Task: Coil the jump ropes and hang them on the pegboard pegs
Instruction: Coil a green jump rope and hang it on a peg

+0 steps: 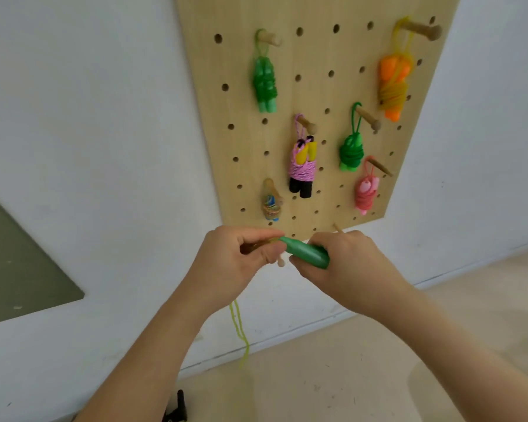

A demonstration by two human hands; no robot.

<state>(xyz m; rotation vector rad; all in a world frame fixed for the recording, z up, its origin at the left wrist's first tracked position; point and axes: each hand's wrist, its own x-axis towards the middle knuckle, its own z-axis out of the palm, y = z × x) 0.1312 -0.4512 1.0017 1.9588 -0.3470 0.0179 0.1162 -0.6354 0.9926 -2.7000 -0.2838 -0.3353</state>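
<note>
A wooden pegboard (pixel 314 95) hangs on the white wall. Several coiled jump ropes hang from its pegs: a green one (pixel 265 83), an orange one (pixel 393 86), a pink and black one (pixel 302 166), a dark green one (pixel 351 150), a pink one (pixel 365 193) and a small multicoloured one (pixel 271 202). Just below the board, my right hand (pixel 345 266) grips green jump rope handles (pixel 307 252). My left hand (pixel 241 260) pinches the yellow-green rope (pixel 240 330) by the handle tips; the rope hangs down past my wrist. A peg tip (pixel 281 262) shows between my hands.
Another peg (pixel 337 228) sticks out behind my right hand at the board's bottom edge. A grey panel (pixel 19 269) sits on the wall at the left. The beige floor (pixel 378 376) meets the wall below. A black object (pixel 176 406) stands at the bottom edge.
</note>
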